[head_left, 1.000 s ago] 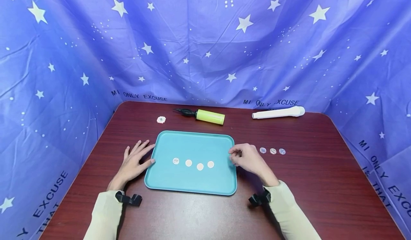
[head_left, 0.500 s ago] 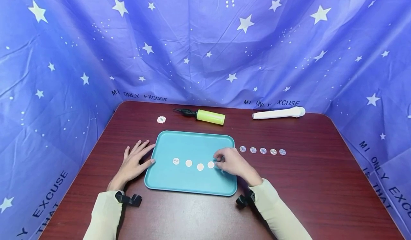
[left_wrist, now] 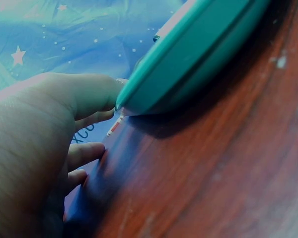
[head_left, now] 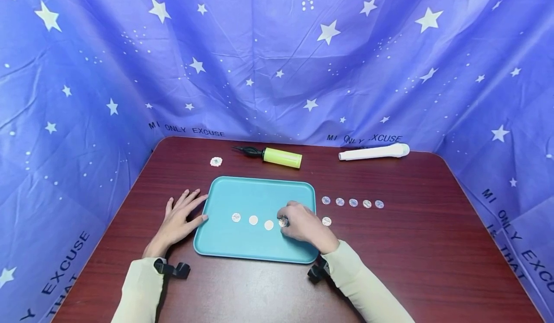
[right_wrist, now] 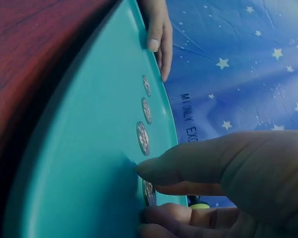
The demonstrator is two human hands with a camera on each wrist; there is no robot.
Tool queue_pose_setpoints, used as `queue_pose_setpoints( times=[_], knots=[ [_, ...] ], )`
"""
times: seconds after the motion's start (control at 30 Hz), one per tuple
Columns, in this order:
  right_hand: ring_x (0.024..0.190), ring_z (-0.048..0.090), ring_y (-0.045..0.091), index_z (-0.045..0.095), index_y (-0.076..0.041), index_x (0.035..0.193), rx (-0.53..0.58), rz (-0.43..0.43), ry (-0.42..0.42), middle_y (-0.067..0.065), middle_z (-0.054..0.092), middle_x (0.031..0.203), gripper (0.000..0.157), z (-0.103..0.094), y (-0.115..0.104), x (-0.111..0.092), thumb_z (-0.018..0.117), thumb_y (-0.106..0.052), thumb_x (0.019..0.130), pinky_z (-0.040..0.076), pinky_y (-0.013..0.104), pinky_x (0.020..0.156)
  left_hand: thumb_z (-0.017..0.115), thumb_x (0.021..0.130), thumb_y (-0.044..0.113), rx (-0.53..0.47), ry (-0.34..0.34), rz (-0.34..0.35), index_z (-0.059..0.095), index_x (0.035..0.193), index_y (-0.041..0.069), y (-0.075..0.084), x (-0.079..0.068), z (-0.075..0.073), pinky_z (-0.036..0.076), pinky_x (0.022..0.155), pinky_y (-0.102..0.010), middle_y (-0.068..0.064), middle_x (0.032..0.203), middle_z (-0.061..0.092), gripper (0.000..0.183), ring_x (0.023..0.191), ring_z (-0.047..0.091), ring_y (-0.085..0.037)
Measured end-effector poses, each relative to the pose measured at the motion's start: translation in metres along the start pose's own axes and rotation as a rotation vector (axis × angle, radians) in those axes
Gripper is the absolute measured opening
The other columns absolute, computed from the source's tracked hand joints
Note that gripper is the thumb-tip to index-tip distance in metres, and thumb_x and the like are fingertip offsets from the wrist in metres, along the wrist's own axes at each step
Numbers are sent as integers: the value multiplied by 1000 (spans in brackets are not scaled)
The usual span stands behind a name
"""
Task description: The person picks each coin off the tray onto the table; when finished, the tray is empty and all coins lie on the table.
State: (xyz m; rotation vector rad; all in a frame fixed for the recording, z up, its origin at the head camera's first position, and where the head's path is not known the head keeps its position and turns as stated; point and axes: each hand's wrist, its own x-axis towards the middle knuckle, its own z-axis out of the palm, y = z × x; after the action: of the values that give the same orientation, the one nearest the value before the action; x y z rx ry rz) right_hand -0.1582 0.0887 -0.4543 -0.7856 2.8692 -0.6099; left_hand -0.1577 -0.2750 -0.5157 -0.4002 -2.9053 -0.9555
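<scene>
A turquoise tray (head_left: 255, 193) lies on the table, with several silver coins in a loose row across it. My right hand (head_left: 303, 224) is over the tray's right part. Its thumb and fingers pinch the rightmost coin (head_left: 283, 222) by the edges; in the right wrist view that coin (right_wrist: 149, 193) shows between the thumb and fingertips. Left of it lie another coin (head_left: 269, 225), a pale coin (head_left: 253, 220) and the leftmost coin (head_left: 235, 217). My left hand (head_left: 177, 222) rests with spread fingers at the tray's left rim, thumb and forefinger touching it.
Right of the tray, several coins (head_left: 353, 202) form a line, with a single coin (head_left: 326, 221) below its left end. Behind the tray are a yellow-green hand pump (head_left: 281, 157), a white stick with a rounded end (head_left: 374, 152) and a small white scalloped disc (head_left: 216, 161).
My right hand has moved left from the tray's right rim to the rightmost coin. Coins beside the tray, hidden behind the hand before, now show. My left hand stays put.
</scene>
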Motion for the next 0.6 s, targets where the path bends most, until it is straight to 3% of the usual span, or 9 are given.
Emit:
queue_pose_setpoints(
  times=[0.4, 0.6],
  knots=[
    [68, 31, 12, 71, -8, 73, -101, -38, -9, 4, 52, 69, 23, 3, -10, 6, 62, 10, 83, 29, 23, 57, 69, 91, 37, 0, 2, 1, 52, 147, 17, 0, 0, -1, 0, 115, -74, -21, 159, 39, 62, 152, 21, -49],
    [69, 35, 13, 67, -7, 71, -95, -17, -45, 4, 52, 70, 19, 1, -11, 9, 64, 10, 79, 34, 25, 59, 69, 91, 38, 2, 1, -1, 52, 147, 17, 0, 0, -1, 0, 115, -74, -21, 159, 39, 62, 152, 20, -49]
  ],
)
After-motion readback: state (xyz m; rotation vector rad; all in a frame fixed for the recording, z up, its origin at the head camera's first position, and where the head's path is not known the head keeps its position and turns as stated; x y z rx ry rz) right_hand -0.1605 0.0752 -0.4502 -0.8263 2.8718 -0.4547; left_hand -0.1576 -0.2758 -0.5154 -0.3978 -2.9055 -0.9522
